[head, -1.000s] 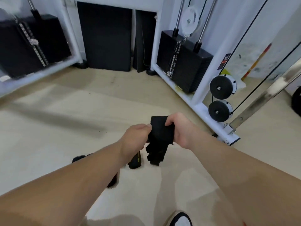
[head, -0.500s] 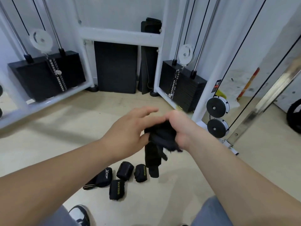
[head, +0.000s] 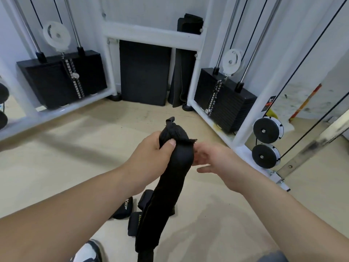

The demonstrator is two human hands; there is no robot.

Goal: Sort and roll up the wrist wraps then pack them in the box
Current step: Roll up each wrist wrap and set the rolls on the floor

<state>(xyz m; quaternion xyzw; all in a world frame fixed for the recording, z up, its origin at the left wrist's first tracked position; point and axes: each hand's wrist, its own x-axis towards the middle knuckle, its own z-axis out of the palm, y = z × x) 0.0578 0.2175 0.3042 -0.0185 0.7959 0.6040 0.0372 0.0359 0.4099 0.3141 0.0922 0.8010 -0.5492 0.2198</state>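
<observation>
gripping the bunched top of the black wrist wrap (head: 170,186) in the left hand (head: 151,154), thumb across, tail dangling between forearms; holding the right hand (head: 213,159) just beside, fingers (head: 200,155) slack, empty; standing over rolled wraps (head: 122,207).

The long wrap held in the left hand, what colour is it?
The wrist wrap is plain black, clearest in the head view.

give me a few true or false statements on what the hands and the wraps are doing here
1. The left hand grips the upper end of the wrist wrap. True.
2. The wrist wrap is fully rolled up. False: a long tail hangs down from the grip.
3. The right hand is clenched round the wrist wrap. False: its fingers are relaxed and open beside it.
4. Several rolled wraps lie on the floor. True.
</observation>
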